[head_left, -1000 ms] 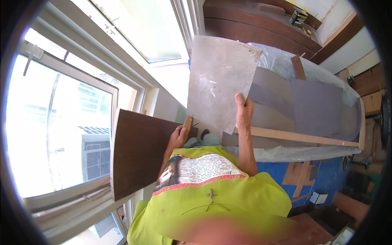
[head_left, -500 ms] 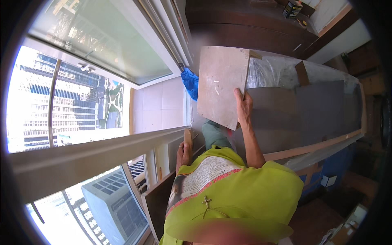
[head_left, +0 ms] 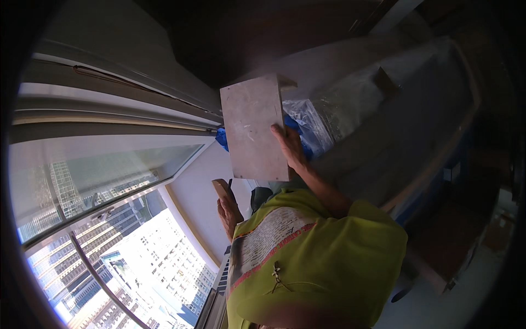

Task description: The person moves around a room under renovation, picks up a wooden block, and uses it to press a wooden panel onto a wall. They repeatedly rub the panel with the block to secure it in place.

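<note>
My right hand point(head_left: 290, 146) grips the right edge of a pale, scuffed board point(head_left: 249, 131), with a short piece jutting behind its top right corner. My left hand point(head_left: 228, 215) is closed on a small tan wooden block point(head_left: 222, 189), with a thin dark item alongside it that I cannot make out. The block is just below the board's lower left. Blue sheeting point(head_left: 222, 140) and crumpled clear plastic point(head_left: 307, 123) show behind the board. My green-clad leg is partly visible beyond the shirt.
Open windows point(head_left: 93, 164) on my left look out on tall buildings. A pale ledge point(head_left: 200, 192) lies beside them. To my right is a long, plastic-covered surface with grey sheets point(head_left: 411, 120) and a wooden edge strip point(head_left: 468, 109). Dark wooden panels point(head_left: 263, 33) stand beyond.
My view has swung toward the window and darkened indoors. The board in my right hand has shifted left and down in view. The dark panel at my left has left sight.
</note>
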Available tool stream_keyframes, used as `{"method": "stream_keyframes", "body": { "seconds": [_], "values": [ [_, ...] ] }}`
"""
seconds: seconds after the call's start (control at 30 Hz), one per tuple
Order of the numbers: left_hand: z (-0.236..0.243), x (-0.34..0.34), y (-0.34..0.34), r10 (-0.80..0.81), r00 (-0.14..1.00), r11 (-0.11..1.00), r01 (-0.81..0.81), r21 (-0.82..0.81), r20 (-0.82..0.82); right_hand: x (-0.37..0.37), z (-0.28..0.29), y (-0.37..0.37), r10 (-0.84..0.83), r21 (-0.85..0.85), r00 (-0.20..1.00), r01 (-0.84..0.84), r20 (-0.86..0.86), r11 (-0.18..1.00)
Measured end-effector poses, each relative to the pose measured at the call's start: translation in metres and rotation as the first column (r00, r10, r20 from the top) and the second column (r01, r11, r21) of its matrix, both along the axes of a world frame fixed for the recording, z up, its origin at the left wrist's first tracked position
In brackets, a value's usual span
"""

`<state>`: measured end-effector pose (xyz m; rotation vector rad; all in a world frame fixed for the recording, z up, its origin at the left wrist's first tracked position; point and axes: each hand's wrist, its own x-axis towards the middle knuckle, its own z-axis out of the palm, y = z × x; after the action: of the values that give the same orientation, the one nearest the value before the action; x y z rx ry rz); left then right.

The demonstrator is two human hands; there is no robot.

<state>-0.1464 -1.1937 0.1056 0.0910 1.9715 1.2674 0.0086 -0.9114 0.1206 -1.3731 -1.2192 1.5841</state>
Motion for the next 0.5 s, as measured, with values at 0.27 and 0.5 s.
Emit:
{"method": "stream_keyframes", "body": {
  "seconds": [0.27, 0.5],
  "values": [
    [-0.004, -0.104, 0.143, -0.376, 0.905, 0.922, 0.387, 0.021, -0.200, -0.007, 0.001, 0.092, -0.177, -0.068, 0.984, 0.176, -0.018, 0.982],
    [-0.019, -0.160, 0.324, -0.642, 0.755, 0.732, 0.656, 0.185, -0.134, -0.037, -0.039, 0.190, -0.473, -0.016, 0.877, 0.476, 0.086, 0.879]
  ]
}}
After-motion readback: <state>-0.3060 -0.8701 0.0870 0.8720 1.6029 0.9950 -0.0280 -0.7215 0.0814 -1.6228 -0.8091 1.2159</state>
